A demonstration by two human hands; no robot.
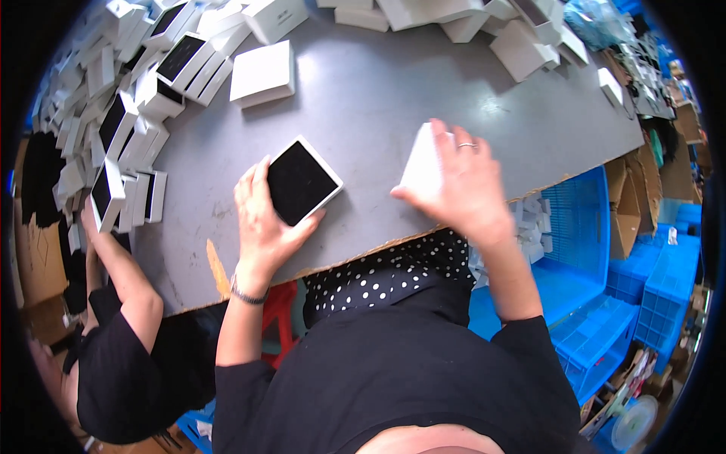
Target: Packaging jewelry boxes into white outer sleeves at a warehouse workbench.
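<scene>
Seemingly mid-pairing, the left hand (pixel 261 231) clasps a black-lined box (pixel 304 183) over the grey table (pixel 370 91), the right hand (pixel 470 185) grips a white piece (pixel 423 166) right of that box, and joining them probably needs aligned edges.

Appears to be a packing or assembly workshop. Has a grey counter (pixel 363 83) with a ragged, chipped front edge, loaded with heaps of near-identical white boxes (pixel 144 144). Holds blue plastic crates (pixel 667 284) at the right, one containing small white pieces (pixel 533 219), close to brown cardboard cartons (pixel 624 197). Accommodates a co-worker (pixel 125 371) at the same counter, on the left.
</scene>
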